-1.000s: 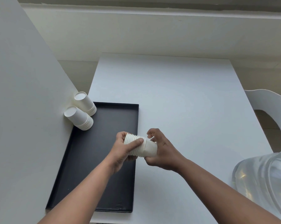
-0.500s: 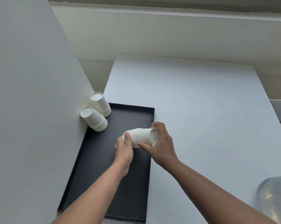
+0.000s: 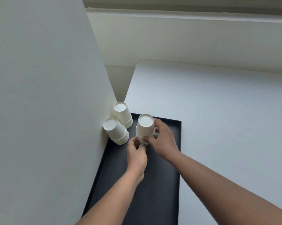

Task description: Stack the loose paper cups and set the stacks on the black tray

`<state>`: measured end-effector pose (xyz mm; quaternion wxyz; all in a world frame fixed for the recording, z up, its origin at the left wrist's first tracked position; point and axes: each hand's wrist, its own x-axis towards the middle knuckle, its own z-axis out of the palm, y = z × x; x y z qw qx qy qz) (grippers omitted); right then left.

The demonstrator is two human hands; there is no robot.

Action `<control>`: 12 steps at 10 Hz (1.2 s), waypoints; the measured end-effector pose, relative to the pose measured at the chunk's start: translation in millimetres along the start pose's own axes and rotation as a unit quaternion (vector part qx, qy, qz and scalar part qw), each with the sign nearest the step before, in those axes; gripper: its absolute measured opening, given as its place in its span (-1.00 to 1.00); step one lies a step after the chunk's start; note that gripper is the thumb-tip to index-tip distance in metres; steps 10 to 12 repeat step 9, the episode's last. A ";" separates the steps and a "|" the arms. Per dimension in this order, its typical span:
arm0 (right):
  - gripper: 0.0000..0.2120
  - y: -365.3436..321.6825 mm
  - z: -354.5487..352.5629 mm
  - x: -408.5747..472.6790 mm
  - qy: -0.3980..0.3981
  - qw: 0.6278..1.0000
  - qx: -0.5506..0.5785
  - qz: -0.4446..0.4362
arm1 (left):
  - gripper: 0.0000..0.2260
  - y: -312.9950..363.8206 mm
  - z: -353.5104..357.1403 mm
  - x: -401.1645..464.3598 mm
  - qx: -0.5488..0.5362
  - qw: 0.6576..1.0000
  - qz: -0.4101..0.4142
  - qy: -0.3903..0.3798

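Observation:
A stack of white paper cups stands upside down at the far end of the black tray. My right hand grips its side, thumb and fingers curled round it. My left hand pinches the stack's lower rim from the near side. Two more upside-down cup stacks stand on the tray's far left corner, one nearer and one farther, both against the wall.
A white wall panel runs along the tray's left side. The white table stretches to the right and far side of the tray.
The stack was held sideways over the tray between both hands; it has been turned upside down and moved to the tray's far end beside the two other stacks.

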<state>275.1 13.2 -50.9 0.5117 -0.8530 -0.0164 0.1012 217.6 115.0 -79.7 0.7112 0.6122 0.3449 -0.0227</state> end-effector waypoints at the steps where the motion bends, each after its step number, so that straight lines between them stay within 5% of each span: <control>1: -0.51 -4.4 10.6 20.5 0.008 1.000 -0.011 -0.013 | -0.65 8.1 2.5 9.7 0.008 0.999 0.034 -0.002; 3: -0.66 -9.3 22.3 40.3 -0.004 0.999 0.036 0.032 | -0.38 21.9 4.3 30.9 0.006 0.996 0.062 -0.057; 6: -0.44 -4.2 16.7 33.0 -0.081 0.986 0.111 0.096 | -0.30 15.5 -1.7 43.6 0.025 0.991 0.069 -0.109; 7: -0.32 0.2 11.3 21.8 -0.071 0.985 0.109 0.116 | -0.32 15.1 0.8 36.6 0.036 0.996 0.053 -0.069; 12: -0.36 -4.9 -22.2 -11.4 -0.038 0.991 0.067 0.111 | -0.48 34.5 20.4 -4.5 0.088 0.992 0.066 -0.062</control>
